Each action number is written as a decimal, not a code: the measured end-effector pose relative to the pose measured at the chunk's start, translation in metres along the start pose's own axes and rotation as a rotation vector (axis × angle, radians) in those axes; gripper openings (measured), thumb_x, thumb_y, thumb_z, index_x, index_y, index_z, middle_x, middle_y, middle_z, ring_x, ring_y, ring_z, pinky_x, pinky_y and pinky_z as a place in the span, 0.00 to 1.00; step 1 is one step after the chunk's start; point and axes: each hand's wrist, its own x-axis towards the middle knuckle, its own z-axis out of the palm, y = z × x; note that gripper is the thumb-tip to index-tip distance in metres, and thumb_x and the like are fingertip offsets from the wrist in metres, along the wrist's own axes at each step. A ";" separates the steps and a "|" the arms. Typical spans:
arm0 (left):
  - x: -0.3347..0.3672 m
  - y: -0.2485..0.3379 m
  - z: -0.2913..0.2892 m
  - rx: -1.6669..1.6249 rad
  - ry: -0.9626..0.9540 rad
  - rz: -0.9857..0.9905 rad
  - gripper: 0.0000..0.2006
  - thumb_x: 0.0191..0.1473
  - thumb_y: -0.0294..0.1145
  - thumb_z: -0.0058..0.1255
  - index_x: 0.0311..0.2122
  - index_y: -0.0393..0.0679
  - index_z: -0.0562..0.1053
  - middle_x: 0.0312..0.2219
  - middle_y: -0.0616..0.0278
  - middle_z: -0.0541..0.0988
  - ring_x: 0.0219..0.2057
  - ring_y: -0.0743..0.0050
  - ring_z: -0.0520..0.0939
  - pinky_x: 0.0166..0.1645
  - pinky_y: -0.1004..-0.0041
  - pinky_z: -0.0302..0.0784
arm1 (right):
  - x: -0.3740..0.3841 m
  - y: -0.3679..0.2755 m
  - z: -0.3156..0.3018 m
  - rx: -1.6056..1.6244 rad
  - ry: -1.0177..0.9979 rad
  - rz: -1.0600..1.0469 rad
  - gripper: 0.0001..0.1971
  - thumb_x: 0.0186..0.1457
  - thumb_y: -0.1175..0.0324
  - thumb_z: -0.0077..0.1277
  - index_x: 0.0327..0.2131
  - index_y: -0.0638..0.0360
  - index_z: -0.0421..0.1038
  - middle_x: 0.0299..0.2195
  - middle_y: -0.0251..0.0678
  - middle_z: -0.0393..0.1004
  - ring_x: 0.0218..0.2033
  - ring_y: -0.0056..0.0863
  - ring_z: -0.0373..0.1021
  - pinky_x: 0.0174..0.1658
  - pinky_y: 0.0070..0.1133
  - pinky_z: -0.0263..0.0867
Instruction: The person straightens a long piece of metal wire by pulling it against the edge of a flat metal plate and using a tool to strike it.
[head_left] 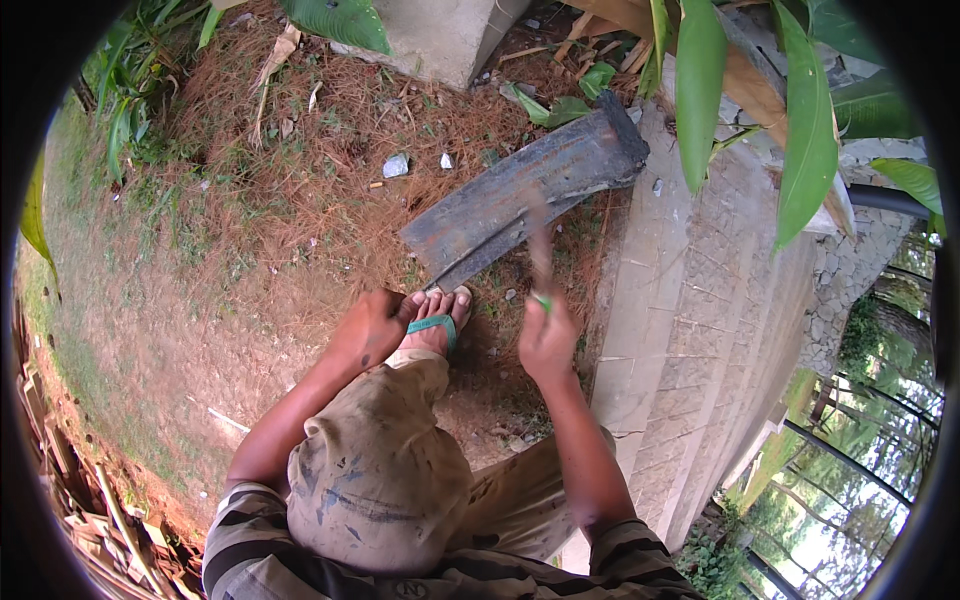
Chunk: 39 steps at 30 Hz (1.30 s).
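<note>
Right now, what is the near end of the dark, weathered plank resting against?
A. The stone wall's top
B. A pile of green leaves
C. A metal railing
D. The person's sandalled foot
D. The plank slants down from the stone ledge, and its lower end meets the toes of the foot in a green-strapped sandal, next to the left hand; the right hand grips a blurred tool above it.

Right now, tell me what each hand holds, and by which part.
Right hand grips a blurred, thin tool by its green-tipped lower end. Left hand holds nothing; it rests beside the sandalled foot.
</note>
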 end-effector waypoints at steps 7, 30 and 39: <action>-0.001 -0.004 -0.004 0.019 0.027 0.012 0.29 0.68 0.51 0.43 0.28 0.29 0.73 0.19 0.36 0.72 0.22 0.41 0.70 0.33 0.52 0.69 | 0.010 -0.062 -0.012 0.147 0.026 0.158 0.22 0.71 0.51 0.43 0.38 0.64 0.66 0.19 0.39 0.69 0.18 0.31 0.68 0.23 0.27 0.63; -0.029 -0.022 -0.007 0.015 -0.047 -0.075 0.31 0.68 0.51 0.43 0.23 0.30 0.69 0.15 0.43 0.66 0.19 0.53 0.64 0.29 0.53 0.64 | 0.023 -0.026 -0.005 -0.182 0.016 0.044 0.21 0.73 0.50 0.40 0.35 0.60 0.65 0.18 0.27 0.64 0.16 0.17 0.62 0.19 0.19 0.57; -0.029 -0.027 -0.003 0.005 -0.029 -0.027 0.30 0.69 0.50 0.43 0.22 0.30 0.67 0.15 0.44 0.64 0.19 0.55 0.62 0.29 0.53 0.63 | 0.028 -0.063 -0.010 0.811 0.401 0.237 0.27 0.71 0.39 0.35 0.35 0.56 0.61 0.18 0.29 0.61 0.13 0.17 0.57 0.15 0.17 0.53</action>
